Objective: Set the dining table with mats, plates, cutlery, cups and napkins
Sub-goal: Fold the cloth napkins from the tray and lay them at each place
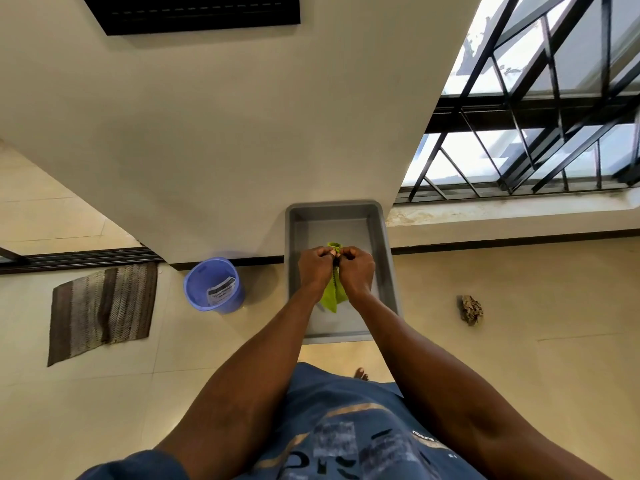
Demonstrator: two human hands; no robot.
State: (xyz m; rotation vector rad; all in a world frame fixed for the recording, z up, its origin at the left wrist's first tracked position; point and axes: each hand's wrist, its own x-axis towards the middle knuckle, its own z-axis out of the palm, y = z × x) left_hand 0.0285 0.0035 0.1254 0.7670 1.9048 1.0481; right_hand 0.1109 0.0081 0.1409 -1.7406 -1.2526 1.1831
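Note:
A green cloth napkin (331,295) hangs between my two hands above a grey plastic tub (384,271) on the floor. My left hand (315,268) grips the napkin's upper part from the left. My right hand (356,270) grips it from the right, knuckles close to the left hand's. A small green tip of the napkin shows above the fingers, and its lower end dangles inside the tub. Something dark and thin runs down between the hands; I cannot tell what it is.
A blue plastic bucket (214,285) stands left of the tub by the wall. A striped brown floor mat (104,308) lies further left. A crumpled dry leaf clump (470,309) sits on the tiles at right. A barred window (540,109) is behind.

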